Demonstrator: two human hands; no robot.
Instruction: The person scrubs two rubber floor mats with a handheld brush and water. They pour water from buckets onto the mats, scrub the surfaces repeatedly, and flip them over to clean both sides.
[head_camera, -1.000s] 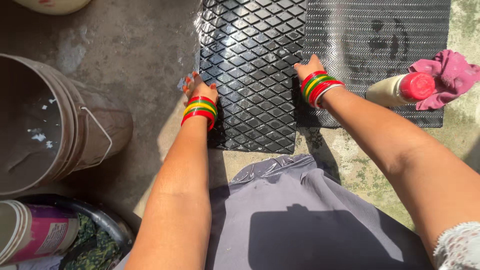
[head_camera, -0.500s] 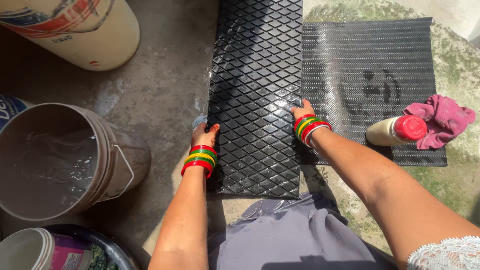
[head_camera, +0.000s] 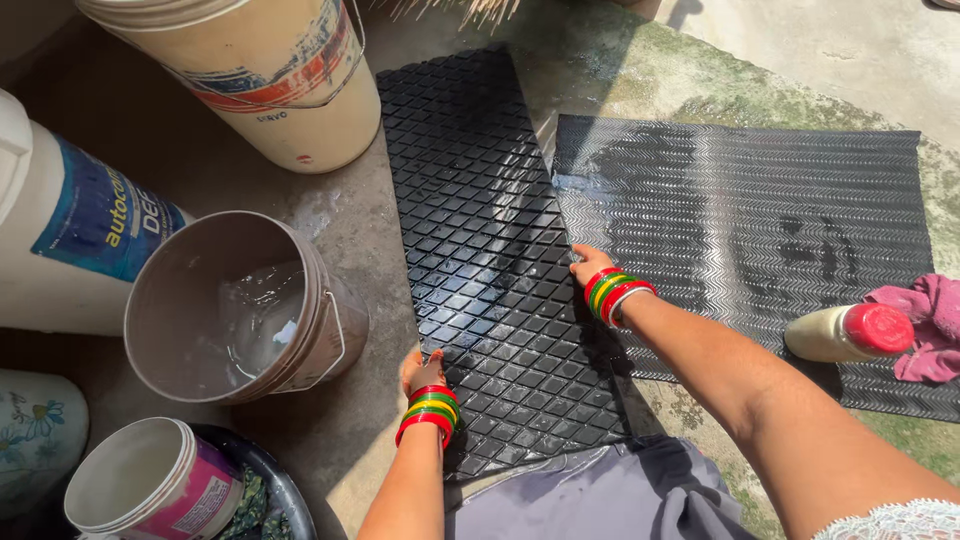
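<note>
**Two hands on the wet diamond mat**

Two hands work the edges of the black diamond-pattern mat (head_camera: 490, 270), which lies flat on the concrete floor (head_camera: 300, 210), its right edge running along the ribbed mat (head_camera: 760, 230) beside it. The left hand (head_camera: 420, 372) sits at the mat's near left edge, fingers curled over the rim as if gripping it, though the bangles hide much of it and I cannot tell for sure. The right hand (head_camera: 590, 265) presses on the right edge, fingers together and tucked at the seam between the two mats.

That mat looks like flexible rubber, glistening wet, so likely slippery and floppy rather than stiff, with some weight to it. The edges, where both hands are, look like the best places to hold.

Now the containers. The brown bucket (head_camera: 235, 310) holds some soapy-looking water. The cream bucket (head_camera: 270, 75) stands beyond it, contents unseen. The pink-and-white tub (head_camera: 150, 485) shows an empty white inside. A red-capped bottle (head_camera: 850, 333) lies on the ribbed mat beside a pink cloth (head_camera: 930, 325).
</note>
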